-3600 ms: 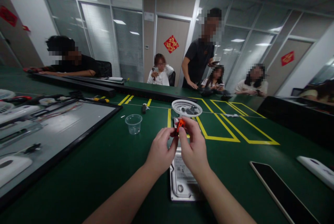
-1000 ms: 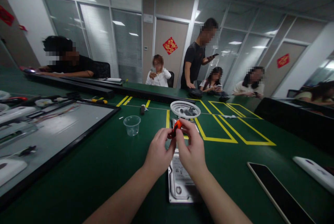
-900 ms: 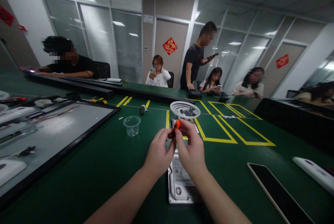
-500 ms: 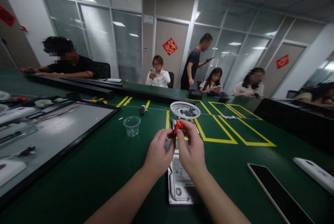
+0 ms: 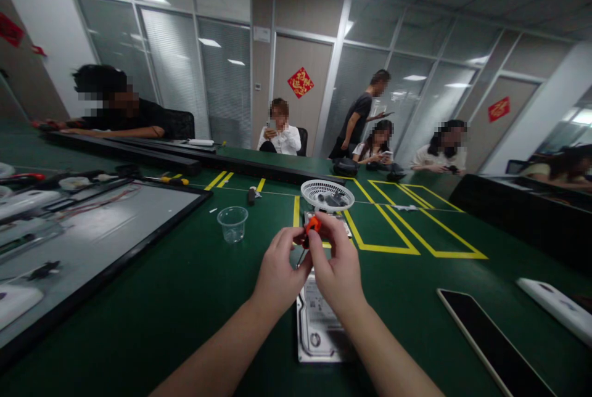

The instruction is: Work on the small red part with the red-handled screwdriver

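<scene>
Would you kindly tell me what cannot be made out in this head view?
- Orange-handled tool: its tip is hidden between left hand and right hand.
- Hard drive: far end covered by both hands; label print too small.
- Contents of the white fan grille: dark, too small.
- Phone: cut off by the bottom edge.

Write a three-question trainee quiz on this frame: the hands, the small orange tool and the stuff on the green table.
1. True or false: both the left hand and the right hand grip the small orange-handled screwdriver.
2. What lies flat on the green table right under the hands? A) the silver metal hard drive B) a notebook C) a keyboard
3. Fill in: the clear plastic cup stands to the ____ of the white round slotted fan grille, as the camera sees it.

Key: 1 true; 2 A; 3 left.
</scene>
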`<state>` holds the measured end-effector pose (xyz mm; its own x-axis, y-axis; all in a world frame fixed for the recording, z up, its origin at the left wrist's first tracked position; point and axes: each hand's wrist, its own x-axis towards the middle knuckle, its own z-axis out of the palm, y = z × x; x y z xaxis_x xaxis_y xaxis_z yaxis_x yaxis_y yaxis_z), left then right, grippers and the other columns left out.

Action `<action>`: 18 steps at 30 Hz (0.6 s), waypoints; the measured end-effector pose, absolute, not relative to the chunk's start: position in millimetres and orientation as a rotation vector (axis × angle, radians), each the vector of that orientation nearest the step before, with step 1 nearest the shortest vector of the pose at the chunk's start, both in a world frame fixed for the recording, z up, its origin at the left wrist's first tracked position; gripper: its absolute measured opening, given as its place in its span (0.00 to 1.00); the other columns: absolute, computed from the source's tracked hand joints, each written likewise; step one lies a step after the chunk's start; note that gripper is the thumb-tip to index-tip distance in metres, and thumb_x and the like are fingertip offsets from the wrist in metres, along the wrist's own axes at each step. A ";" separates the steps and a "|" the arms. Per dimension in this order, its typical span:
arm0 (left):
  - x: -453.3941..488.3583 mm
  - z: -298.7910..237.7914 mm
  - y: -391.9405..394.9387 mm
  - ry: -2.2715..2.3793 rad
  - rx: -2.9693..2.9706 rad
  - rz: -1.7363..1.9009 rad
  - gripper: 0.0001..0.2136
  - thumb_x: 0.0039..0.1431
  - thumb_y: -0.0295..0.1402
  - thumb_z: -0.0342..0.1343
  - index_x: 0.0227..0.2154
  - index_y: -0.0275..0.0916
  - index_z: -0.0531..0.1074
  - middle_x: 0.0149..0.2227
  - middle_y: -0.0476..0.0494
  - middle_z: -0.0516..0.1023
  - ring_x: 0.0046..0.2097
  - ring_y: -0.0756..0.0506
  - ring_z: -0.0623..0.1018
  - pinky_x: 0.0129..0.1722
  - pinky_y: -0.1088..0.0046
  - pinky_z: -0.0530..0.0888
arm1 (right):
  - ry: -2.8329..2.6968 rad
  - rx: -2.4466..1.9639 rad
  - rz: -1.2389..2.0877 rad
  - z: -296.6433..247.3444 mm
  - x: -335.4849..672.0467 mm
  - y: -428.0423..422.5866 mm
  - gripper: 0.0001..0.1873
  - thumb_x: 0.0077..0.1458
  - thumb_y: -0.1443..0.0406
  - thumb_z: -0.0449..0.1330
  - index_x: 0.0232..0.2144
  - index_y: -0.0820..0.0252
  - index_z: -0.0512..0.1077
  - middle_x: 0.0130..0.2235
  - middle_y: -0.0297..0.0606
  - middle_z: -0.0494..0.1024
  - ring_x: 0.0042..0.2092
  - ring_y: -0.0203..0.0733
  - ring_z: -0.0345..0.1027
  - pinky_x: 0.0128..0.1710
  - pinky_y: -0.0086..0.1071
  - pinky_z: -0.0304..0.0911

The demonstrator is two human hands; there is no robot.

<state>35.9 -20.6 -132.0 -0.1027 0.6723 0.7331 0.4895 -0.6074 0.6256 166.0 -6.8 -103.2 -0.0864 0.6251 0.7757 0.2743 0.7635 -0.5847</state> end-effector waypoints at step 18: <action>34.6 -131.2 -20.4 1.344 1.987 1.780 0.07 0.63 0.24 0.59 0.41 0.41 0.73 0.39 0.47 0.77 0.42 0.45 0.76 0.42 0.69 0.72 | -1.681 -0.716 0.270 -101.1 166.9 -7.8 0.15 0.68 0.65 0.60 0.56 0.51 0.72 0.51 0.42 0.78 0.50 0.46 0.75 0.50 0.44 0.75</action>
<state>34.6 -20.4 -131.2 -0.1083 0.6864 0.7191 0.5035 -0.5859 0.6350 166.9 -7.8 -101.1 -0.0817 0.5896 0.8035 0.3080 0.7817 -0.5423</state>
